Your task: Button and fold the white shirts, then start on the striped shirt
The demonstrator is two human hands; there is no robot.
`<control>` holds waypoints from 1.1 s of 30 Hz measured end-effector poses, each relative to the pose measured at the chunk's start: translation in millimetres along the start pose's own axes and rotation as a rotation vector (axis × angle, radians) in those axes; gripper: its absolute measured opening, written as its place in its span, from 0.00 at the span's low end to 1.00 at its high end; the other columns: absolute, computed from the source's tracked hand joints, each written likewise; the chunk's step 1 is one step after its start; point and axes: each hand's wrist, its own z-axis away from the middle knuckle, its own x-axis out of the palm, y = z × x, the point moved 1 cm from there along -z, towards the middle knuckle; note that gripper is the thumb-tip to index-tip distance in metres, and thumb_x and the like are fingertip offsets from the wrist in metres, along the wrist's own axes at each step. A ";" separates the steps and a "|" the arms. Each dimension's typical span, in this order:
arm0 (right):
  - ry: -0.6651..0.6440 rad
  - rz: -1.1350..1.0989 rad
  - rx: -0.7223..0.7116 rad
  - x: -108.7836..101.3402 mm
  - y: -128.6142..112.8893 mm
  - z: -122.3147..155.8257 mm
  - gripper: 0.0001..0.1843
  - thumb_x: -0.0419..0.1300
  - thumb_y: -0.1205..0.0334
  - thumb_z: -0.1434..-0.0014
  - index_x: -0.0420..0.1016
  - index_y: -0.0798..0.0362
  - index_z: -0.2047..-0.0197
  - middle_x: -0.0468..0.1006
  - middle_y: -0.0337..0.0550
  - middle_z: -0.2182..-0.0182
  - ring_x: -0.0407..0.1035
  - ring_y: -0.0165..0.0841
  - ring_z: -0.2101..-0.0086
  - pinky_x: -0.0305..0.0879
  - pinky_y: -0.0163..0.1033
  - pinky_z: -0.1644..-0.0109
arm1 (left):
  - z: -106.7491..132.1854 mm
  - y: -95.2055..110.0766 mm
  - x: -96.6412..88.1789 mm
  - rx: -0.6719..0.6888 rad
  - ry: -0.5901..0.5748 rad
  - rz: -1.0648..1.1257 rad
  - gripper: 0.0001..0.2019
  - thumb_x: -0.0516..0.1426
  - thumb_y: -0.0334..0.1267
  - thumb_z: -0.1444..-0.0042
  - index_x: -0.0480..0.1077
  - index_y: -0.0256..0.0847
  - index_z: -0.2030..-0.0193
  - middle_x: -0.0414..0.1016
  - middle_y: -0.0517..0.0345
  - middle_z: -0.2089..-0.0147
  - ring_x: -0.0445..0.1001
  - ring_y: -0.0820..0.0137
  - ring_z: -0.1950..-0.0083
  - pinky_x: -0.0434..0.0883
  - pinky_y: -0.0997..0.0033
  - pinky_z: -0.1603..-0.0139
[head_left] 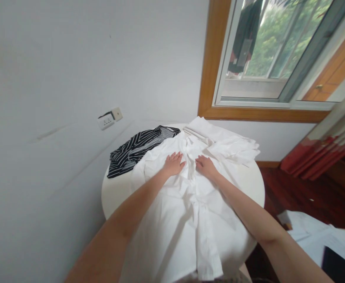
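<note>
Your left hand [174, 164] and right hand [206, 167] lie spread flat on the unfolded shirt [187, 224]; striped top [137, 151] at ten o'clock.

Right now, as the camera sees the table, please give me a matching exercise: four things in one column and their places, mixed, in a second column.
Things
1. white shirt
2. striped garment
3. left hand
4. wall socket

Places
A. bunched at the far left of the round table
B. on the wall, left of the table
C. spread over the middle of the table
D. resting flat on the shirt, toward its collar end

Pairs: 1-C, 2-A, 3-D, 4-B
</note>
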 end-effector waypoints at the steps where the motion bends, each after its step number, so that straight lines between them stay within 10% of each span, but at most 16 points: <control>1: 0.013 -0.026 -0.015 2.4 -0.2 2.6 0.21 0.47 0.56 0.31 0.75 0.49 0.43 0.69 0.48 0.38 0.58 0.40 0.37 0.51 0.51 0.34 | -3.9 2.5 -0.1 -0.020 -0.003 0.006 0.30 0.40 0.51 0.33 0.53 0.42 0.29 0.48 0.51 0.25 0.46 0.54 0.25 0.48 0.43 0.29; 14: -0.066 0.073 -0.361 -5.2 23.8 33.1 0.30 0.50 0.42 0.34 0.61 0.39 0.32 0.54 0.46 0.31 0.45 0.50 0.32 0.37 0.64 0.32 | 27.4 10.0 4.9 -0.071 0.187 0.019 0.24 0.43 0.46 0.33 0.60 0.48 0.33 0.56 0.51 0.28 0.53 0.57 0.27 0.51 0.42 0.30; 26: -0.061 0.100 -0.306 -0.9 -18.7 9.9 0.24 0.50 0.53 0.33 0.71 0.56 0.40 0.66 0.56 0.37 0.55 0.45 0.35 0.48 0.55 0.32 | 29.6 16.0 5.8 -0.099 0.244 -0.001 0.23 0.44 0.45 0.33 0.63 0.44 0.35 0.60 0.48 0.30 0.56 0.56 0.29 0.53 0.43 0.31; 33: -0.025 0.109 -0.252 18.9 -30.9 33.1 0.32 0.45 0.44 0.32 0.64 0.56 0.34 0.53 0.58 0.31 0.46 0.47 0.32 0.42 0.58 0.31 | 45.4 21.1 3.7 -0.084 0.244 0.006 0.22 0.44 0.42 0.33 0.64 0.46 0.36 0.61 0.50 0.31 0.57 0.57 0.29 0.53 0.45 0.31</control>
